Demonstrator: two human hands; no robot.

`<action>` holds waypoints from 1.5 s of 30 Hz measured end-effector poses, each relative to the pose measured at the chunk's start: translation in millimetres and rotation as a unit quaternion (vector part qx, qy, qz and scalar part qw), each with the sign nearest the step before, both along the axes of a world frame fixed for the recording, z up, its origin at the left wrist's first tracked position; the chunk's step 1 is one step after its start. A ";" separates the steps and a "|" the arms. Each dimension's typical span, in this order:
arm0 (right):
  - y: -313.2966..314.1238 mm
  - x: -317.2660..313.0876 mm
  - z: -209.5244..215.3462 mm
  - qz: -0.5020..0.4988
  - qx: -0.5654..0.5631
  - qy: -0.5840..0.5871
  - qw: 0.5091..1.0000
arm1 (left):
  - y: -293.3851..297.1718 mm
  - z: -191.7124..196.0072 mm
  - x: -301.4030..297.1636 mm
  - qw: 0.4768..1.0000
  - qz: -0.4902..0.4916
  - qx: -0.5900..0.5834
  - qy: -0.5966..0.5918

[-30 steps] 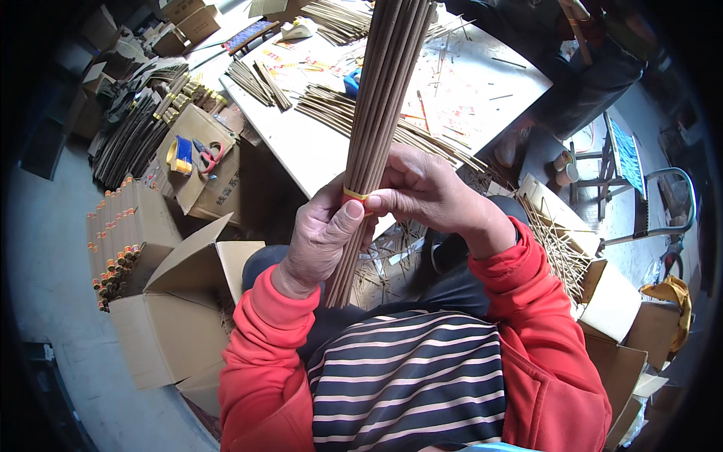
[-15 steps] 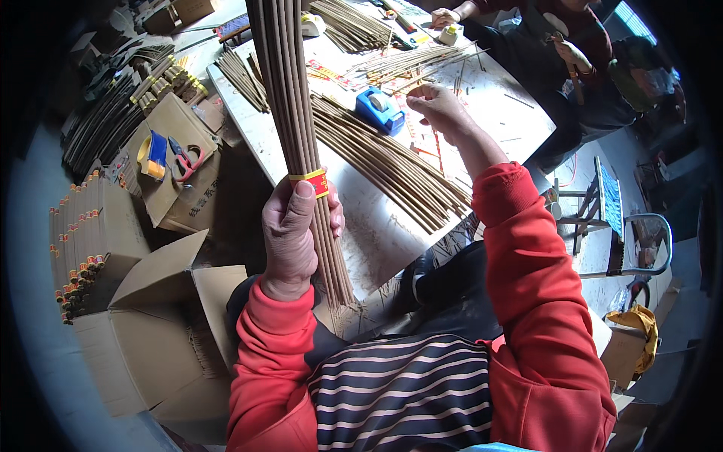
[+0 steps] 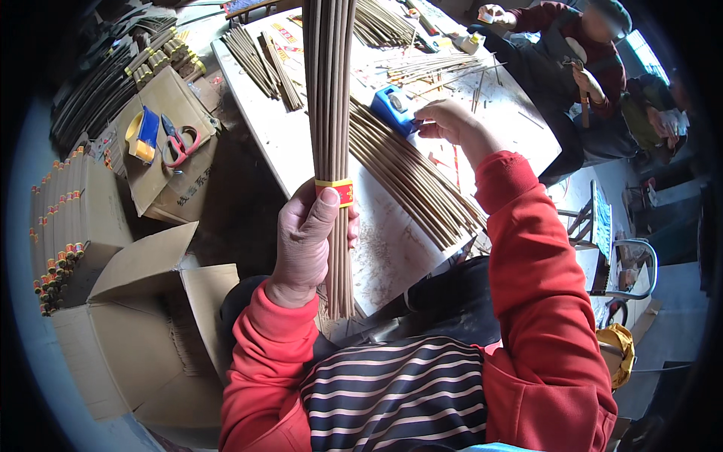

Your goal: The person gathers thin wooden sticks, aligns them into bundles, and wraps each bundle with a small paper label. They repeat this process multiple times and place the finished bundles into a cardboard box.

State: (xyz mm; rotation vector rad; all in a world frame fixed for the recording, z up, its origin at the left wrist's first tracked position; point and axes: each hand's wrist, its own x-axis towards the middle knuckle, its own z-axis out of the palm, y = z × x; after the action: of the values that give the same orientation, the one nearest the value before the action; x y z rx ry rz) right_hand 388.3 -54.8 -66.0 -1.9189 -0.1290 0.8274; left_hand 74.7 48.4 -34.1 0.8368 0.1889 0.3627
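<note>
My left hand [image 3: 305, 241] grips an upright bundle of long brown sticks [image 3: 330, 113] just below its yellow and red band [image 3: 337, 190]. My right hand [image 3: 450, 122] reaches out over the white table [image 3: 392, 248] and touches a blue tape dispenser [image 3: 392, 109]. Between the two hands a loose row of the same brown sticks [image 3: 410, 177] lies slantwise on the table.
More stick bundles [image 3: 260, 64] lie at the table's far end. Left of me sit an open cardboard box [image 3: 143, 316], a box top with scissors [image 3: 179, 141] and banded bundles [image 3: 56, 233]. Another person in red [image 3: 565, 45] sits across the table.
My right hand let go of the bundle and reached right to the blue tape dispenser. The left hand keeps the banded bundle upright.
</note>
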 end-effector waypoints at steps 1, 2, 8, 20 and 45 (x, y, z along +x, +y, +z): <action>-1.4 1.3 -4.0 -0.019 0.018 0.006 1.000 | -0.2 -0.3 0.3 1.000 -0.003 -0.002 -0.002; -2.3 -11.6 5.4 -0.057 0.045 0.011 0.997 | 0.1 -0.4 0.3 1.000 -0.005 -0.004 -0.004; -16.2 -6.4 -22.3 -0.105 0.144 0.050 0.983 | -0.6 0.1 -0.1 1.000 -0.005 -0.003 -0.009; -14.5 -6.2 -30.3 -0.121 0.088 0.097 0.984 | 2.4 -0.2 -2.6 1.000 0.001 -0.015 -0.013; -24.3 -10.8 -9.9 -0.134 -0.018 -0.043 0.990 | 7.2 1.3 -12.9 0.998 -0.001 -0.035 -0.051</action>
State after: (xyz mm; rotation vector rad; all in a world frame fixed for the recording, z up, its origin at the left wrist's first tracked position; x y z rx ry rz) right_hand 377.5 -79.0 -75.9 -1.9536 0.0916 0.5698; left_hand 61.8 55.6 -32.7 0.7485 0.1047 0.3932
